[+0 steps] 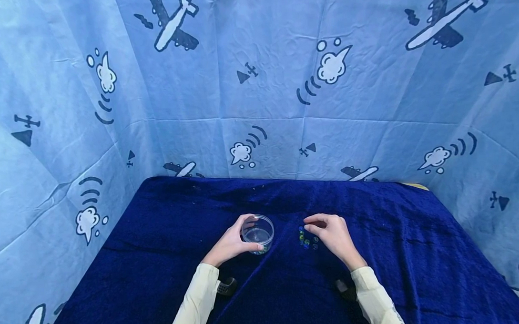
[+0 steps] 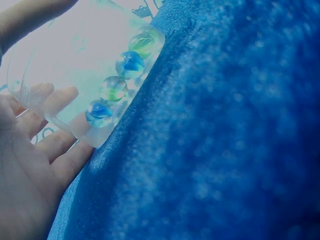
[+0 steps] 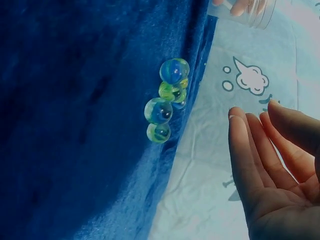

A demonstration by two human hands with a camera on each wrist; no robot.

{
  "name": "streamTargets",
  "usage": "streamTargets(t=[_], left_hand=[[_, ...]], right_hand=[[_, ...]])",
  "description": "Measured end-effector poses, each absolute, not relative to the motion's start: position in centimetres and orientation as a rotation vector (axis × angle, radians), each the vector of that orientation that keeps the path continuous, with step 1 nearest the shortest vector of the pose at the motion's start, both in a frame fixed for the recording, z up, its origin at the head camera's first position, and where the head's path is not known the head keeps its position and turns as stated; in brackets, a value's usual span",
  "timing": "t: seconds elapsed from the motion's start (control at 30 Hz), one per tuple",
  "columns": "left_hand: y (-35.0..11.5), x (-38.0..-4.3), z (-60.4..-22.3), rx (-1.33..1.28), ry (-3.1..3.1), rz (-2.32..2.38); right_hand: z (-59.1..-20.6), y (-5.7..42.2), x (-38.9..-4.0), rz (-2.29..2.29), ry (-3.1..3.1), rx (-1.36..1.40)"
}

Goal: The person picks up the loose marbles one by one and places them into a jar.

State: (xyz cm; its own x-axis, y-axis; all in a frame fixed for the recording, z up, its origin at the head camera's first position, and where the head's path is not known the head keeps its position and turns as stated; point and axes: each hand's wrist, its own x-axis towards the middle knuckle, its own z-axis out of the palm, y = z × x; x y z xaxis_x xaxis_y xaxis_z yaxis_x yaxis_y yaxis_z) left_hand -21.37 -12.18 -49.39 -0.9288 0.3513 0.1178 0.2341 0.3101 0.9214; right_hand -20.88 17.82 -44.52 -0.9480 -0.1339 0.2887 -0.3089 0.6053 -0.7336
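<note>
My left hand (image 1: pixel 233 240) grips a clear round plastic jar (image 1: pixel 258 234) around its side, thumb at the front and fingers behind. Several glass marbles (image 2: pixel 131 65) with blue and green swirls lie along the bottom of the jar in the left wrist view. To the right, a loose cluster of similar marbles (image 1: pixel 307 242) rests on the dark blue cloth. My right hand (image 1: pixel 334 233) hovers beside and over this cluster. Its fingers are nearly straight with the thumb apart from them, and nothing shows between them in the right wrist view.
Dark blue velvety cloth (image 1: pixel 160 261) covers the table, with folds running across it. Light blue curtains (image 1: pixel 274 85) printed with planes and clouds stand behind it and at both sides. A small yellow patch (image 1: pixel 416 186) shows at the far right edge.
</note>
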Motion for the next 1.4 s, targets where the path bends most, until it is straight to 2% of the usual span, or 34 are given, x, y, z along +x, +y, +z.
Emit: streamTargets(t=[1.4], left_hand=[[-12.2,-21.4,-49.5,0.54,2.47,1.682]], right_hand=[[-46.3,19.9,-21.1,1.184,-2.77,0.322]])
